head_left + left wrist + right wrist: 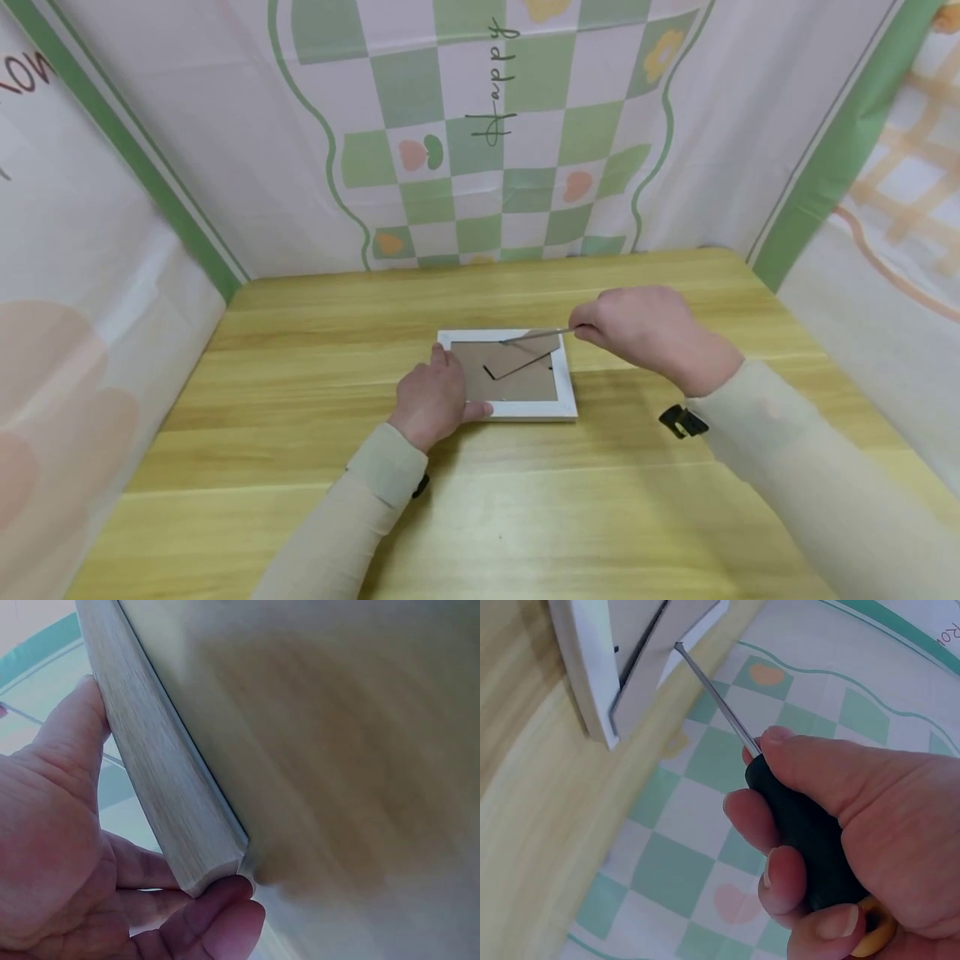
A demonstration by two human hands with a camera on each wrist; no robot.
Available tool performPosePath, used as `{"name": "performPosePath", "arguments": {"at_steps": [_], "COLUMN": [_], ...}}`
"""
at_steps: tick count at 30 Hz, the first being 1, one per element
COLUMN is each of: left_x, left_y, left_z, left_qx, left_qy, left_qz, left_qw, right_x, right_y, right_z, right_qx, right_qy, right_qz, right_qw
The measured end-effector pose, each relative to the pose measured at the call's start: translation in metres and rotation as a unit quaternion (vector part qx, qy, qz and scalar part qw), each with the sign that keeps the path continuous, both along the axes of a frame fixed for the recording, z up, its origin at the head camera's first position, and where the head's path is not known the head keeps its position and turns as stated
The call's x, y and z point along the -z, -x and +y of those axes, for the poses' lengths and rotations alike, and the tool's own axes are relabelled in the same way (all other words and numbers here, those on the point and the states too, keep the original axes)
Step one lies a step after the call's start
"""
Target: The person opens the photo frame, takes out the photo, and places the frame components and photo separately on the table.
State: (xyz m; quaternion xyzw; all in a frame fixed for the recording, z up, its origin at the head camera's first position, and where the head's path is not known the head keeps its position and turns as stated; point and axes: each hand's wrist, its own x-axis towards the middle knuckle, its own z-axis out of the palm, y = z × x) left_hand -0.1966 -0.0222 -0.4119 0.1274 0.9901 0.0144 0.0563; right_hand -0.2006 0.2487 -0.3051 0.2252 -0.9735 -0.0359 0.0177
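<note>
A white picture frame [525,409] lies back up on the table, its brown backing board [525,387] showing a dark angled slit. My left hand [431,396] grips the frame's left end, thumb along the near edge and fingers at the far side. In the left wrist view, the hand [52,802] holds the frame's edge [161,750] at a corner. My right hand [645,329] holds a screwdriver [802,832] by its dark handle, which has a yellow end. Its thin metal shaft [542,335] reaches over the frame, and the tip meets the backing near the far edge.
The wooden table [495,500] extends around the frame on all sides. A cloth with green and white checks [480,183] hangs behind it, and printed cloth walls [82,333] stand at both sides.
</note>
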Motion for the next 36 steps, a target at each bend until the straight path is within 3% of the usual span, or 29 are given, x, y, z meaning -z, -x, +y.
{"name": "performPosePath", "arguments": {"at_steps": [11, 19, 22, 27, 36], "left_x": [0.001, -0.001, -0.002, -0.002, -0.002], "left_y": [0.001, -0.001, -0.001, -0.003, -0.003], "left_z": [0.0, 0.0, 0.0, -0.001, 0.0], "left_qx": [-0.006, -0.004, -0.003, -0.001, -0.001], "left_qy": [-0.008, -0.012, -0.012, -0.01, -0.012], "left_qz": [-0.008, -0.004, -0.003, -0.005, -0.006], "left_qw": [0.9999, 0.9999, 0.9999, 0.9999, 0.9999], "right_x": [-0.022, -0.032, -0.029, -0.017, -0.004], "right_y": [0.029, 0.05, 0.047, 0.031, 0.005], "right_z": [0.002, 0.005, 0.007, 0.012, 0.012], "right_qx": [-0.019, -0.019, -0.024, -0.033, -0.006], "right_qy": [-0.007, 0.025, 0.02, 0.016, 0.025], "right_qz": [-0.084, -0.173, -0.148, -0.088, -0.034], "right_qw": [0.9962, 0.9844, 0.9886, 0.9954, 0.9991]}}
